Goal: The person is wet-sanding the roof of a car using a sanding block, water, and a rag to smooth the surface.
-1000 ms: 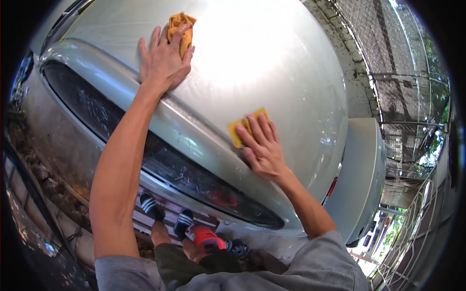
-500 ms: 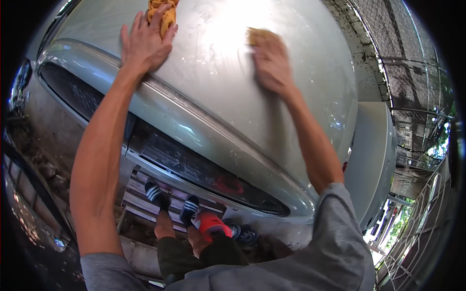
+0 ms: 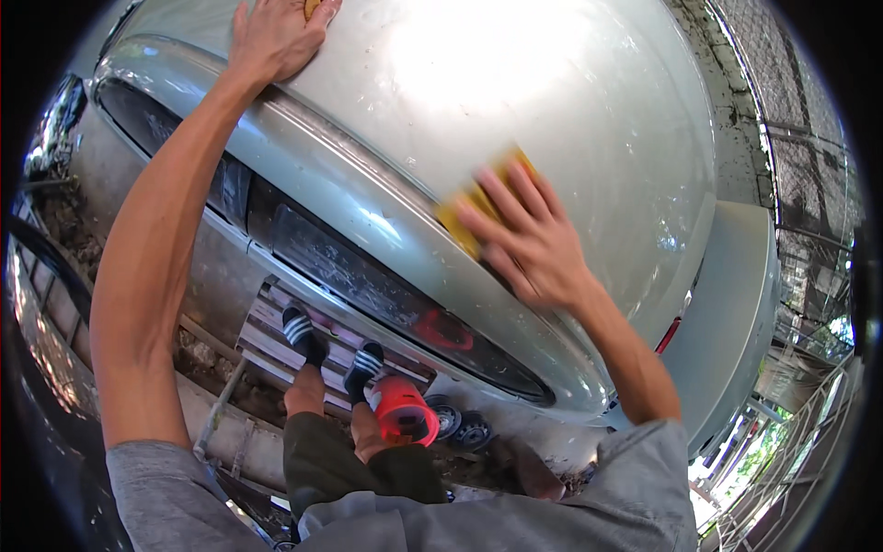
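Up at the top edge, my left hand [image 3: 276, 39] rests on the silver car roof [image 3: 625, 110], gripping an orange cloth [image 3: 313, 9] that shows only in part. Over to the right and lower, my right hand [image 3: 529, 239] presses a yellow sponge [image 3: 455, 221] flat against the roof near its side rail, fingers lying over it and slightly blurred. Below the rail runs the dark side window [image 3: 340, 271], streaked with pale marks.
My sandalled feet stand on a slatted wooden platform [image 3: 259, 327] beside a red bucket [image 3: 409, 394] and wheel-like round objects [image 3: 471, 432]. A concrete wall edge [image 3: 736, 120] and wire mesh [image 3: 800, 156] border the car on the right; metal bars [image 3: 225, 405] lie lower left.
My right hand swept the sponge up the roof, then back down toward the rail. My left hand and cloth sit higher in the picture, the cloth now mostly out of it.
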A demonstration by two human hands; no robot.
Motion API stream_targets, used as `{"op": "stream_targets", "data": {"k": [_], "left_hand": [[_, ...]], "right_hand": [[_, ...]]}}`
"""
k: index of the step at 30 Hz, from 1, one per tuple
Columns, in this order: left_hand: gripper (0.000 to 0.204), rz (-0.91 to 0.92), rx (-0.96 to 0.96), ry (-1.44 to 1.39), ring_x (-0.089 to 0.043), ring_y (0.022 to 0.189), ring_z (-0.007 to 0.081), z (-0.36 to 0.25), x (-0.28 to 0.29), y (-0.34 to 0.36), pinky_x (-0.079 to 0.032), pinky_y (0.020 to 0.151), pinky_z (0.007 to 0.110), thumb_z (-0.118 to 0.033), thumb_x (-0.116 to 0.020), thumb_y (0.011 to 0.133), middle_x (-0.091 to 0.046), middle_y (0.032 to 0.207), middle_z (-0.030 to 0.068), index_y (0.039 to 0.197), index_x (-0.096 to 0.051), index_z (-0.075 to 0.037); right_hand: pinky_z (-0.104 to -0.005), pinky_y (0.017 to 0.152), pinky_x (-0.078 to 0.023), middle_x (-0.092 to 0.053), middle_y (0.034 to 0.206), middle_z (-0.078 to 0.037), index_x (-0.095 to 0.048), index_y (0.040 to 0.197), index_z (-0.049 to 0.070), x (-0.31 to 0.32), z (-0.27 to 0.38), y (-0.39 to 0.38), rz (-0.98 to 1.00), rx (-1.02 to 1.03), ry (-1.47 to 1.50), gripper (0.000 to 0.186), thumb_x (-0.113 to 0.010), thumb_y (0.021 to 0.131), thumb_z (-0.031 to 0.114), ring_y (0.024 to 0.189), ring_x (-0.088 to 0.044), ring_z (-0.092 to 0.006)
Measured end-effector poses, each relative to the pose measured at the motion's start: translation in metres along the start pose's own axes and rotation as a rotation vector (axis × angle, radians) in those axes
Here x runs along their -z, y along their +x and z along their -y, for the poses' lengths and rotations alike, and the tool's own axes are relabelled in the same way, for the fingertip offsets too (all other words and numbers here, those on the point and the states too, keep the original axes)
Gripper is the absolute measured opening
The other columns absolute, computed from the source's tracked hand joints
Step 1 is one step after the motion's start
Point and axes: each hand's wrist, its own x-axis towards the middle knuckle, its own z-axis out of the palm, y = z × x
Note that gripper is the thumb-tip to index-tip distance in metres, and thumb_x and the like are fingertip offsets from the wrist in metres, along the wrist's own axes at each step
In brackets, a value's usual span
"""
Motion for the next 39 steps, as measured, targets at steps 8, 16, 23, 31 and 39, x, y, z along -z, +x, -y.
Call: {"op": "stream_targets", "data": {"k": [8,16,23,31,39], "left_hand": [[0.052,-0.002,0.027,0.086,-0.043,0.126,0.0367,-0.004,-0.005,0.003,-0.028,0.106,0.047,-0.031,-0.053,0.092,-0.049,0.132,0.0209,0.137,-0.040,-0.011],[0.051,0.052,0.017,0.094,-0.042,0.128,0.0366,-0.027,0.013,0.012,-0.027,0.106,0.048,-0.030,-0.052,0.092,-0.047,0.135,0.0211,0.138,-0.039,-0.012],[0.050,0.043,0.090,0.022,-0.045,0.126,0.0381,-0.026,0.016,0.000,-0.031,0.107,0.047,-0.024,-0.055,0.092,-0.049,0.135,0.0228,0.138,-0.040,-0.011],[0.049,-0.059,-0.094,-0.051,-0.046,0.127,0.0384,0.041,-0.020,0.027,-0.035,0.106,0.045,-0.032,-0.052,0.093,-0.050,0.137,0.0209,0.139,-0.041,-0.019],[0.052,-0.179,-0.312,0.101,-0.048,0.128,0.0339,0.058,-0.031,0.039,-0.034,0.107,0.043,-0.042,-0.047,0.097,-0.049,0.141,0.0143,0.144,-0.038,-0.020]], "right_hand": [[-0.0490,0.117,-0.017,-0.036,0.151,-0.009,-0.047,0.141,0.029,0.001,0.005,0.063,-0.146,0.078,-0.028,0.043,-0.043,0.098,0.032,0.141,-0.029,-0.0349],[-0.0497,0.118,-0.017,-0.035,0.152,-0.009,-0.048,0.139,0.032,-0.012,-0.009,-0.084,-0.057,-0.115,-0.014,0.042,-0.045,0.098,0.030,0.141,-0.028,-0.0378],[-0.0483,0.118,-0.019,-0.034,0.154,-0.005,-0.043,0.141,0.039,-0.004,-0.019,-0.036,-0.018,0.046,-0.009,0.041,-0.038,0.101,0.035,0.142,-0.027,-0.0335],[-0.0490,0.119,-0.016,-0.033,0.154,-0.007,-0.049,0.139,0.037,0.003,-0.036,-0.085,0.034,0.112,0.032,0.043,-0.046,0.096,0.032,0.143,-0.024,-0.0357],[-0.0497,0.115,-0.021,-0.035,0.151,-0.014,-0.045,0.143,0.022,-0.027,-0.070,-0.183,-0.224,-0.410,-0.094,0.047,-0.043,0.097,0.032,0.140,-0.030,-0.0357]]}}
